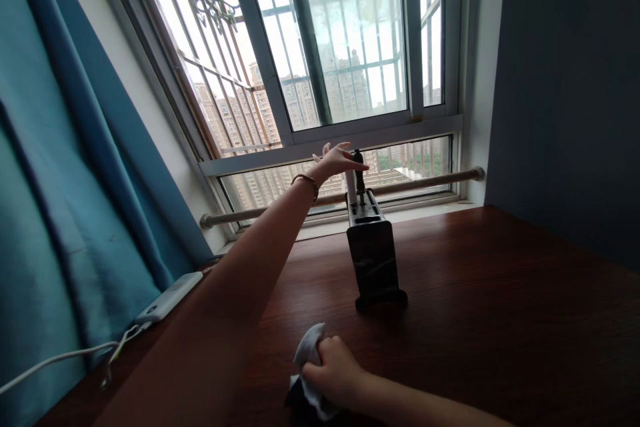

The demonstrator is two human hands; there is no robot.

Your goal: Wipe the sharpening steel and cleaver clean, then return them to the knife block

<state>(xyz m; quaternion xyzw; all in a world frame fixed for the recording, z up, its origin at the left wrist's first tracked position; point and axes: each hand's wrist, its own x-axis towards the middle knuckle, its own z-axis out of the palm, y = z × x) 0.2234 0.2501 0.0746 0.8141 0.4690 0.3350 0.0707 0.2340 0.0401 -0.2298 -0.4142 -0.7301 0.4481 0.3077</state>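
My left hand (337, 161) reaches out over a black knife block (373, 257), its fingers spread and its thumb against or right beside a dark handle (359, 177) that stands upright in the block. I cannot tell whether the thumb touches it. Next to that handle a pale handle (351, 188) rises from another slot. The block stands on the brown wooden table. Nearer to me, my right hand (333, 370) is closed around a crumpled light grey cloth (309, 347). Under the cloth is something dark, too shaded to make out.
A metal rail (425, 183) crosses in front of the window (350, 47) behind the block. Along the left of the brown table (460, 307) lies a white power strip (170, 297) with a cable. A blue curtain (65, 180) hangs there.
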